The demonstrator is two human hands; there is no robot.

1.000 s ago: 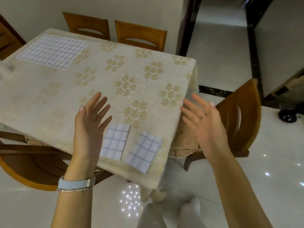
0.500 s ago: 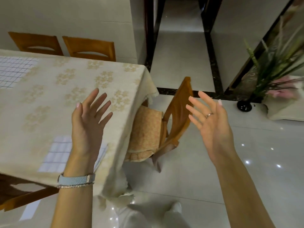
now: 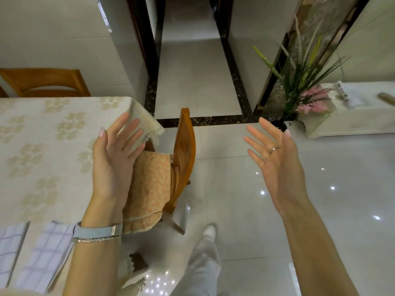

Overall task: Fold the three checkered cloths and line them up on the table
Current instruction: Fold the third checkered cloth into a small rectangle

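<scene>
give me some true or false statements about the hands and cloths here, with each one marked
The left hand and the right hand are both open and hold nothing. True.
Three checked cloths are in view. False: only two show, the cloth by the left wrist and the cloth at the picture's edge, both on the table.
The right hand wears a ring. True.
The watch is on the right wrist. False: the watch is on the left wrist.

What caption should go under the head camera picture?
Open left hand and right hand held up, two folded checkered cloths lying on the table.
</scene>
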